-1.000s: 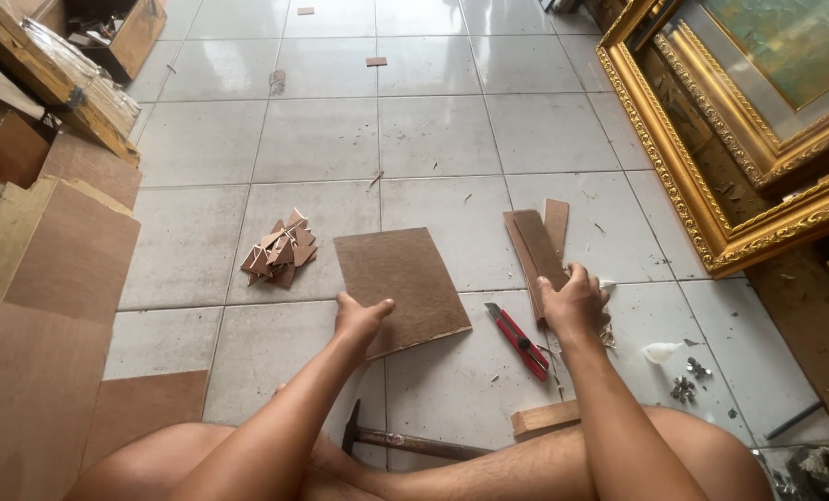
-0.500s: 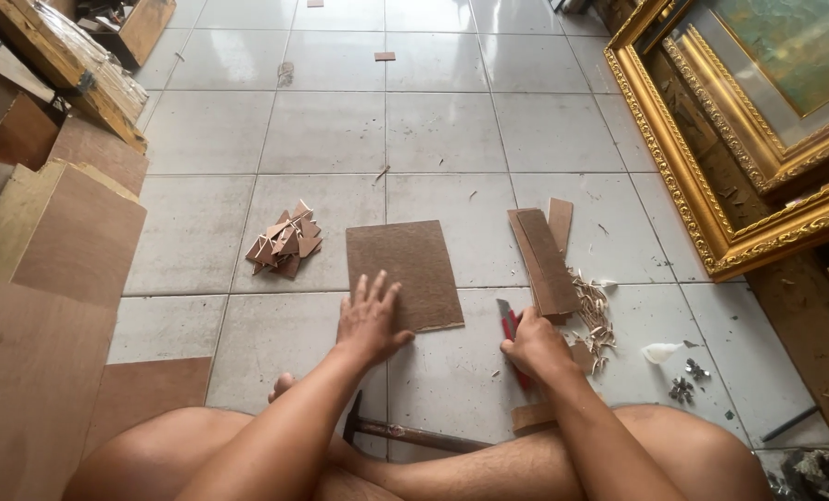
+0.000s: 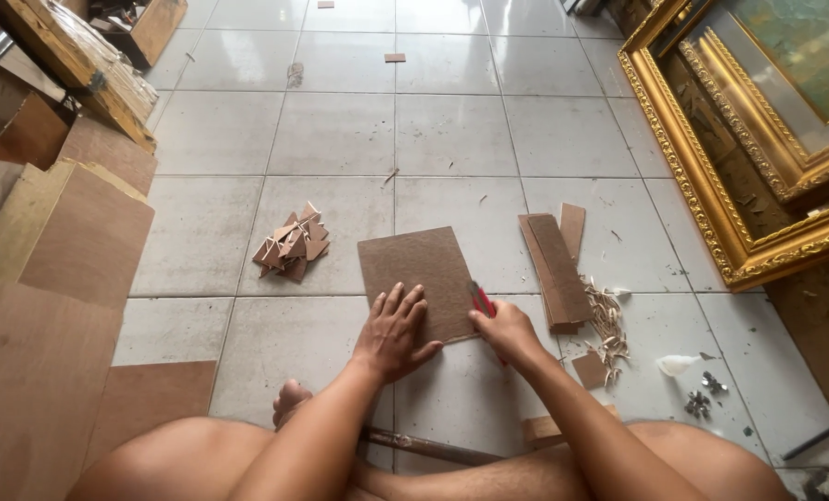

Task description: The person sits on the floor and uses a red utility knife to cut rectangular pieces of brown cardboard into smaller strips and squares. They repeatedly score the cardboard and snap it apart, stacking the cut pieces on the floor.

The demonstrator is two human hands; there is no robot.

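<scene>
The brown hardboard sheet (image 3: pixel 421 281) lies flat on the tiled floor (image 3: pixel 340 130) straight ahead of the seated person, its long axis running away from them and tilted a little left. The left hand (image 3: pixel 395 331), fingers spread, presses flat on the sheet's near edge. The right hand (image 3: pixel 505 331) is closed around a red utility knife (image 3: pixel 481 299) at the sheet's near right edge (blade tip hidden). Both hands touch the sheet; a pile of small cut pieces (image 3: pixel 292 244) lies left of it.

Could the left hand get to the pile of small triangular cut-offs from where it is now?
Probably yes. The left hand lies flat on the brown board, and only bare floor tile separates it from the pile of triangular cut-offs up-left. It holds nothing.
</scene>
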